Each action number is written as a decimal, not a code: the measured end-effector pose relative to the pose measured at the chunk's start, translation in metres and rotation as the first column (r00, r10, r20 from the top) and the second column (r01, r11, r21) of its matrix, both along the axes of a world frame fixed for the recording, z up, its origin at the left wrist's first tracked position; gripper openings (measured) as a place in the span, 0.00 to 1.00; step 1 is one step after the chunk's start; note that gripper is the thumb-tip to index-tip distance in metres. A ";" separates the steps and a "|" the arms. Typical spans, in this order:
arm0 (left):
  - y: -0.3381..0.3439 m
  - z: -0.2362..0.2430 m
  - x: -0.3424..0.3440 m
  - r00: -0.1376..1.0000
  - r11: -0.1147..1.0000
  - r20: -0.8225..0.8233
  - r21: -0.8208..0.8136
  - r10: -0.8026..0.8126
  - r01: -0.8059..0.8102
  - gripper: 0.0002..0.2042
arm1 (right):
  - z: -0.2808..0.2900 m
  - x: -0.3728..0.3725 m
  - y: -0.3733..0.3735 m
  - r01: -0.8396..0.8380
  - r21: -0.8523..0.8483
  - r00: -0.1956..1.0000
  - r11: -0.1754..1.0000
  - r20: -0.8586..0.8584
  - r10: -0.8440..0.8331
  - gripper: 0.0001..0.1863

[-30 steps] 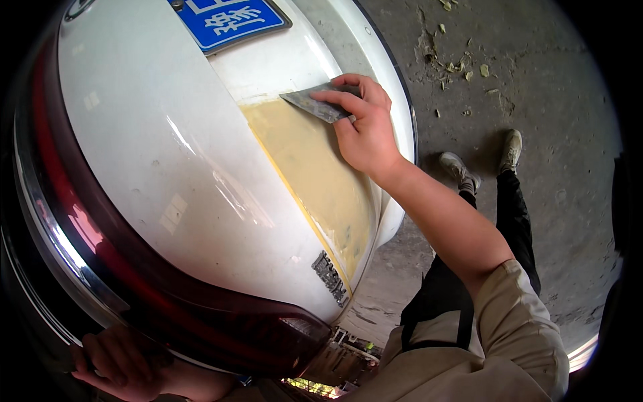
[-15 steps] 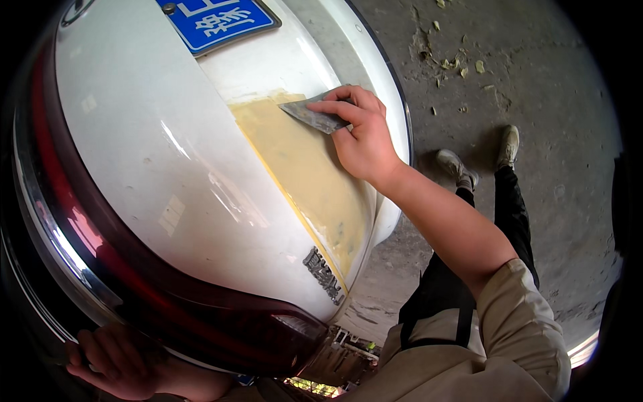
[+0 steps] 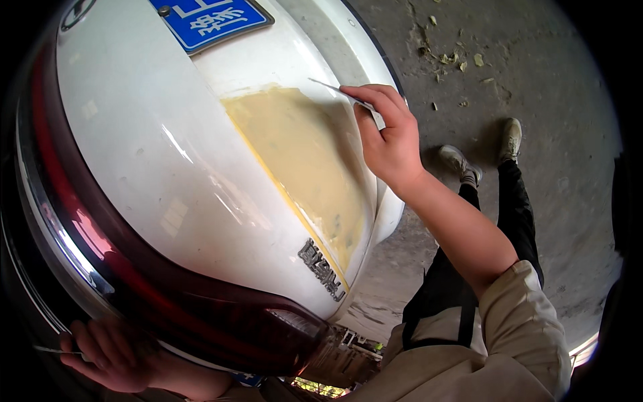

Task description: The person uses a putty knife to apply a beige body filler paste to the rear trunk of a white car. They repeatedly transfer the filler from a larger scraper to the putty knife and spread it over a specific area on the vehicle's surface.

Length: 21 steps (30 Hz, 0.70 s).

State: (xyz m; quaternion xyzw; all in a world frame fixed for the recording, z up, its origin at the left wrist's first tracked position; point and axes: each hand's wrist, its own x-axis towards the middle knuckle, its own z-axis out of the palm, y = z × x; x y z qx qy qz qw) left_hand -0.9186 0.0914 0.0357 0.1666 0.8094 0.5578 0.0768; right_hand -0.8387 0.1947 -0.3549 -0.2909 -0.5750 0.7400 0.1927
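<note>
My right hand (image 3: 395, 134) is closed around a thin grey putty spreader (image 3: 331, 88), seen nearly edge-on just off the bodywork. To its left lies a patch of yellowish-beige body filler (image 3: 295, 147) on the white rear panel of a car (image 3: 154, 154). The filler looks smooth, with a few darker spots near its lower end and a straight yellow edge along its left side. At the lower left, in shadow beside the dark red tail light (image 3: 201, 311), my left hand (image 3: 110, 355) is closed on a thin, flat-edged tool (image 3: 53, 350), its kind hard to make out.
A blue licence plate (image 3: 218, 20) is fixed above the filler, and a chrome-coloured badge (image 3: 321, 269) sits below it. The white bumper (image 3: 321, 40) curves along the right. Dry leaves (image 3: 462, 60) lie on the concrete floor (image 3: 549, 87), near my shoes (image 3: 510, 139).
My right hand has moved right, off the filler's upper edge, and the spreader has turned from face-on to nearly edge-on. The left hand's tool now shows as a thin pale edge.
</note>
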 end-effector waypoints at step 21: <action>0.002 -0.007 0.003 0.993 0.993 0.046 0.060 -0.107 0.104 0.17 | 0.010 -0.029 0.017 -0.417 -0.024 0.907 0.908 0.058 0.418 0.16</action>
